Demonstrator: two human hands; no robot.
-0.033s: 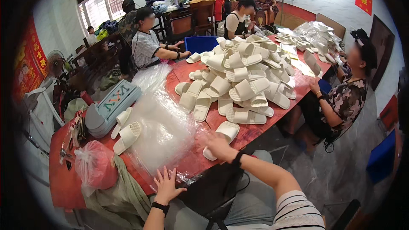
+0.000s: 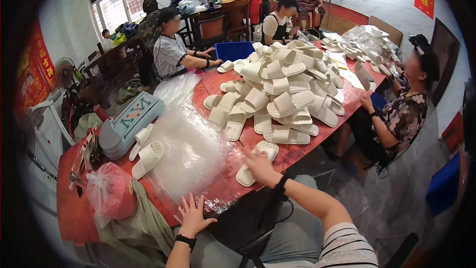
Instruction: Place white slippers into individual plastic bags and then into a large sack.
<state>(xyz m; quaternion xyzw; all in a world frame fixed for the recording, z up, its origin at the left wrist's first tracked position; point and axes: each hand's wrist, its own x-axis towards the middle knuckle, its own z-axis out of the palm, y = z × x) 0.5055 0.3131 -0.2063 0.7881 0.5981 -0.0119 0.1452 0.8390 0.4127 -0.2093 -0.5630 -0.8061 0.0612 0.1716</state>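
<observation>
My right hand [image 2: 260, 166] reaches over the near edge of the red table [image 2: 210, 87] and grips a pair of white slippers [image 2: 267, 149] lying side by side. My left hand [image 2: 192, 213] rests with fingers spread on the near edge of a stack of clear plastic bags [image 2: 188, 144] and holds nothing. Both wrists wear a black band. Beyond my right hand, a big pile of white slippers [image 2: 282, 94] covers the middle of the table.
Two loose white slippers [image 2: 146, 156] lie left of the bags, beside a grey-green stack of boxes [image 2: 131, 119] and a pink plastic bag [image 2: 111, 193]. A blue crate [image 2: 235, 49] stands at the far end. Seated people work at the right [image 2: 401, 114] and far left [image 2: 171, 52].
</observation>
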